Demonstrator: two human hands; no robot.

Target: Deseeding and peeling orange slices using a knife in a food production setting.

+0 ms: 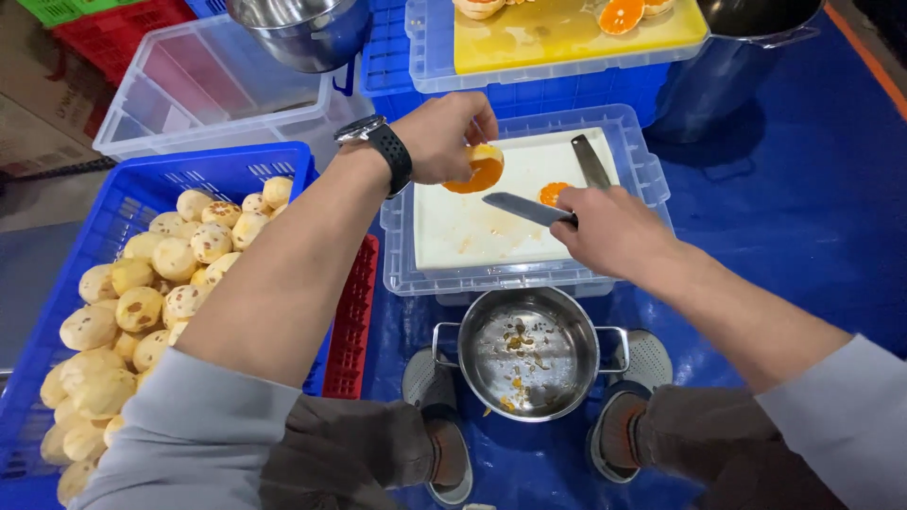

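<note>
Fruit half point(480, 170), wet and likely slippery, soft: left hand point(444, 137) grasps its rind edge. Right hand point(609, 229) clenches knife point(524, 208), blade toward 10 o'clock.

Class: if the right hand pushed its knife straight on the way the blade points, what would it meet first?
Probably the orange half in the left hand; the knife in the right hand points there, though depth is unclear.

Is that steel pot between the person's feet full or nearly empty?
Nearly empty: the steel pot shows its bare shiny bottom, with only a few scraps lying in it.
</note>
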